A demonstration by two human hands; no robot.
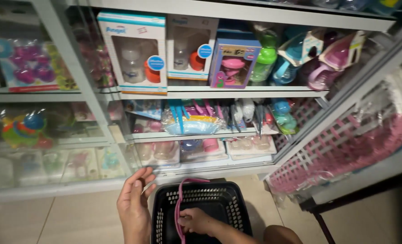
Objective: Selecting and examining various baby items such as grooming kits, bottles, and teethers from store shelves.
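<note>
Right hand (195, 221) curled loosely inside the black shopping basket (230, 212), touching its pink handle (179, 205); left hand (133, 203) open, holding nothing, beside the basket's rim; basket stands on the tiled floor (65, 217) before the glass cabinet (97, 113) of baby goods: the basket is being handled, and lifting would call for a firm grasp on the handle

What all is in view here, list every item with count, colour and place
basket: one, black with a pink handle, on the floor in front
boxed bottle sets: two, white and blue, top shelf
purple box: one, top shelf centre
wrapped dish set: one, blue and yellow, middle shelf
pink mesh baskets: a wrapped stack, leaning at right
glass cabinet: one, white-framed, holding baby goods
left hand: open, beside the basket rim
right hand: inside the basket, grip unclear
</note>
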